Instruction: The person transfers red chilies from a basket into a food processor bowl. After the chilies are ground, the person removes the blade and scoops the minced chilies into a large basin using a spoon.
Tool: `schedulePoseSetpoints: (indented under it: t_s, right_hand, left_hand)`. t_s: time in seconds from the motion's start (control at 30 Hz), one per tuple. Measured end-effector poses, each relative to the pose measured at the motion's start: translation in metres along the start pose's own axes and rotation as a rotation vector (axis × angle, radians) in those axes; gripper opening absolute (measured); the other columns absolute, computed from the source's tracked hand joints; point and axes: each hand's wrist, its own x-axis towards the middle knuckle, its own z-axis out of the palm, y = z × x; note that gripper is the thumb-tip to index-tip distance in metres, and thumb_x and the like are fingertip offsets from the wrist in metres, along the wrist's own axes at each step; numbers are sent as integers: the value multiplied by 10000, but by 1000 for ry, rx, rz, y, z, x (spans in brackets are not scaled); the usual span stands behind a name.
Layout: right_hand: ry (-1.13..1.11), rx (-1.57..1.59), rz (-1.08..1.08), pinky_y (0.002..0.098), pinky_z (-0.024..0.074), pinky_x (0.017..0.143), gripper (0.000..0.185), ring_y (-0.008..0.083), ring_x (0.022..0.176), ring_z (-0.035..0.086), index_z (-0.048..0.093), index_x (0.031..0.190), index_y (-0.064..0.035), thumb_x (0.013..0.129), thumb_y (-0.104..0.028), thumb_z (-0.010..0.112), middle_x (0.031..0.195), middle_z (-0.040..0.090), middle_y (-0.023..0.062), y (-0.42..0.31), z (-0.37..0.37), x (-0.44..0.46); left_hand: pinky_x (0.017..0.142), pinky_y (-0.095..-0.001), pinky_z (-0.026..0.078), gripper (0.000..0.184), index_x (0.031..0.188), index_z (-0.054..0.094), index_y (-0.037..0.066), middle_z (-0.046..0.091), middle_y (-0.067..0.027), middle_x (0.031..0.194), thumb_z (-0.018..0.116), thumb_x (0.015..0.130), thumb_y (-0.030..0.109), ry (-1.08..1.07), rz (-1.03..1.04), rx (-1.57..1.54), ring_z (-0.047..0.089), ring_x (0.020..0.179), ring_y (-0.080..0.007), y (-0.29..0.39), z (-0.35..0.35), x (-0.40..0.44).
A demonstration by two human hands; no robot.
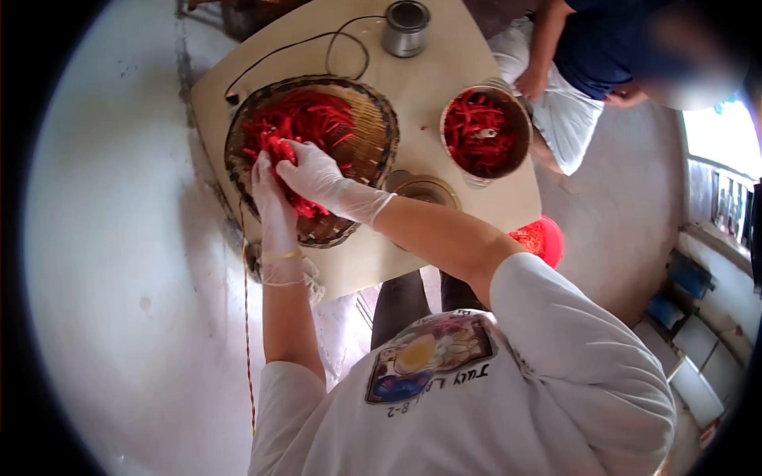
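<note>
A round woven basket holds a heap of long red chili peppers, piled on its far and left side. Both hands wear thin clear gloves and are close together over the basket's near left part. My left hand is cupped around some of the peppers from the left. From the right, my right hand closes its thumb and fingers on red peppers between the two hands. Some fingertips are hidden among the peppers.
On the pale table stand a metal pot of red peppers, a silver corded appliance and a round dish-like thing partly behind my forearm. A red bucket is beside the table. Another person sits at the right.
</note>
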Motion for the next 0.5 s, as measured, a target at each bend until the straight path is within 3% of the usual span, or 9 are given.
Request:
schedulePoseSetpoints:
  t_s: [0.2, 0.33, 0.37, 0.4, 0.5]
  right_hand:
    - [66, 40, -21, 383, 413, 857, 457, 368, 962, 524, 501, 1190, -81, 761, -238, 496, 1033, 530, 223, -23, -45, -16]
    - [181, 76, -66, 376, 427, 837, 442, 365, 943, 544, 528, 1162, -80, 746, -227, 501, 1019, 546, 228, -31, -89, -30]
    - [203, 96, -64, 397, 439, 823, 438, 371, 922, 550, 542, 1150, -99, 735, -235, 506, 1003, 547, 224, -31, -102, -33]
    - [286, 75, -141, 392, 436, 834, 437, 365, 925, 555, 544, 1145, -101, 734, -243, 508, 1001, 555, 226, -29, -115, -38]
    - [307, 120, -97, 381, 434, 837, 416, 356, 919, 565, 554, 1126, -105, 736, -244, 516, 989, 574, 221, -26, -166, -53]
  left_hand:
    - [839, -344, 445, 430, 1175, 484, 73, 547, -97, 1111, 555, 852, 347, -89, 22, -74, 532, 992, -222, 24, 48, -28]
    - [841, -344, 442, 427, 1184, 473, 74, 539, -102, 1124, 538, 862, 348, -147, 30, -33, 526, 999, -222, 33, 96, -53]
    - [835, -345, 444, 424, 1184, 471, 71, 536, -105, 1130, 537, 865, 343, -251, 81, -60, 526, 1002, -222, 25, 104, -47]
    - [845, -349, 453, 421, 1214, 470, 55, 535, -117, 1141, 462, 895, 330, -179, 62, 17, 541, 1009, -229, 40, 134, -77]
    - [830, -347, 460, 400, 1185, 480, 54, 545, -123, 1122, 475, 890, 325, -272, 69, 50, 554, 982, -226, 28, 178, -90]
